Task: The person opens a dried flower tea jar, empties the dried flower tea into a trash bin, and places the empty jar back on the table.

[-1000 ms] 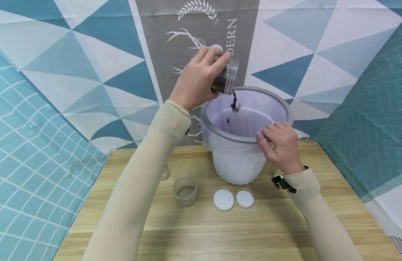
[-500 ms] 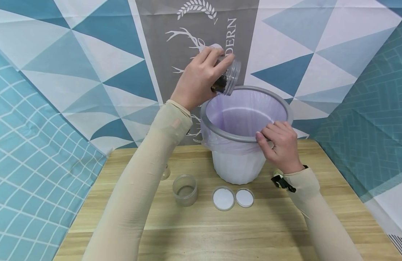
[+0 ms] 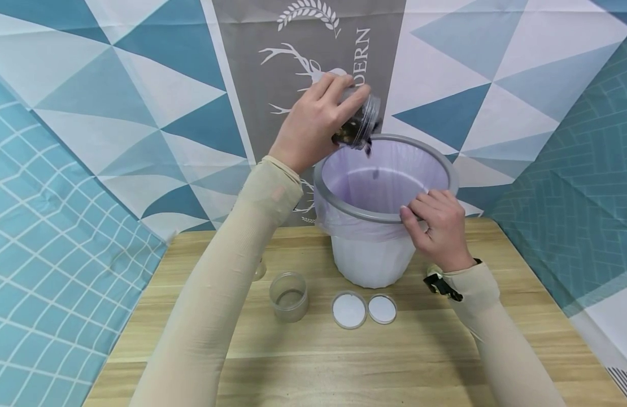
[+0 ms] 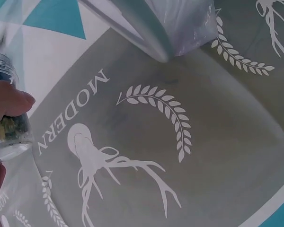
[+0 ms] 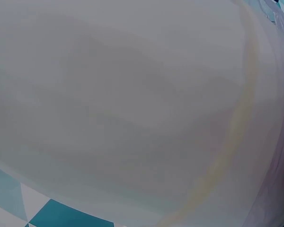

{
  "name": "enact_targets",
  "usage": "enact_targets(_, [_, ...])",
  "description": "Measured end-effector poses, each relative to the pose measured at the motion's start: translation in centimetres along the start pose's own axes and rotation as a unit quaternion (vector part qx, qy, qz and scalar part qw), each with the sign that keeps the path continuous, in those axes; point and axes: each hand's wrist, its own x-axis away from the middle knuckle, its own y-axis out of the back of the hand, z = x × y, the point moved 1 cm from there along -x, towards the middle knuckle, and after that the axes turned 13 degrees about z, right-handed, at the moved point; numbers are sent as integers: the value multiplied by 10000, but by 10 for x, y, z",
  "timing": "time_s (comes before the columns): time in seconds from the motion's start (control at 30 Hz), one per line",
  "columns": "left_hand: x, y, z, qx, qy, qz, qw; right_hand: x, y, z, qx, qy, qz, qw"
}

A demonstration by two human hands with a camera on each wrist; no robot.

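Note:
In the head view my left hand [image 3: 316,121] grips a clear screw-neck jar [image 3: 361,125] tilted mouth-down over the left side of a trash bin [image 3: 344,210]. Dark dry bits [image 3: 368,148] spill from its mouth, and more dark and yellowish pieces are inside. The left wrist view has the jar [image 4: 12,135] at its left edge, held between thumb and fingers. The bin is white with a grey rim and a thin purple liner [image 3: 364,232]. My right hand [image 3: 438,229] grips the rim at the front right. The bin's pale side [image 5: 132,104] fills the right wrist view.
On the wooden table [image 3: 313,373], in front of the bin, stand a clear open tub [image 3: 289,298] and two round white lids [image 3: 349,310]. A small clear object [image 3: 260,270] is partly hidden by my left arm. Patterned sheets [image 3: 181,102] hang behind.
My left hand has shifted the jar slightly right over the bin. Bits were falling one second ago, none showed half a second ago, and bits fall again now. My right hand has stayed put.

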Motion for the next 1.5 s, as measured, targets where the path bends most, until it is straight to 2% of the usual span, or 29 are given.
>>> enact_targets(0.4, [1,0,0,-31,60,43,10000,0,0,0,-27,2,-36,10000])
enact_targets(0.83, [-1,0,-3,-111,-35,47,9999,1,1,0,-9,-35,25,10000])
enact_targets(1.17, [-3,-4,-6,-279,-275,-373,9985,1,0,0,16,-75,65,9999])
enact_targets(1.5, [-4,-4,-8,-537,-501,-498,9961,1,0,0,12,-67,41,10000])
